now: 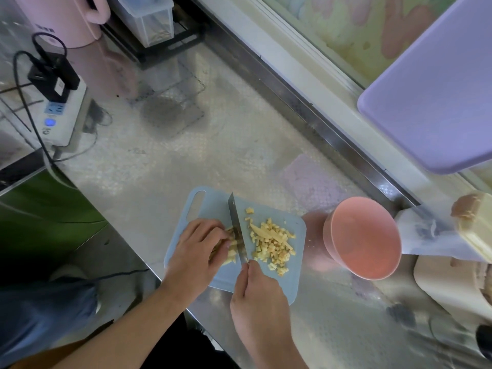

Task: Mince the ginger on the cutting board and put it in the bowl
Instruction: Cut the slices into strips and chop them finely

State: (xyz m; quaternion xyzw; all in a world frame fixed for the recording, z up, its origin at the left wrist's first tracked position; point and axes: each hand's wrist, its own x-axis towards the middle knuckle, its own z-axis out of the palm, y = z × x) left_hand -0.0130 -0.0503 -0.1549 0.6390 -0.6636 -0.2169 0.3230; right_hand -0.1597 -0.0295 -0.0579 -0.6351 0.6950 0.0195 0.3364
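Note:
A pale blue cutting board (213, 203) lies on the steel counter. Diced ginger (271, 243) is heaped on its right half, with a few longer strips among the cubes. My left hand (194, 254) holds a bundle of ginger strips (231, 249) down with curled fingers on the board's left side. My right hand (255, 291) grips the handle of a knife (237, 227), whose blade stands edge down on the strips right beside my left fingertips. A pink bowl (364, 238) sits just right of the board, and it looks empty.
A power strip (61, 113) with plugs and cables lies at the far left. A pink jug (66, 20) and a clear container (151, 20) on a black rack stand at the back. A lilac board (436, 83) leans at the upper right. Beige items (476, 230) crowd the right edge.

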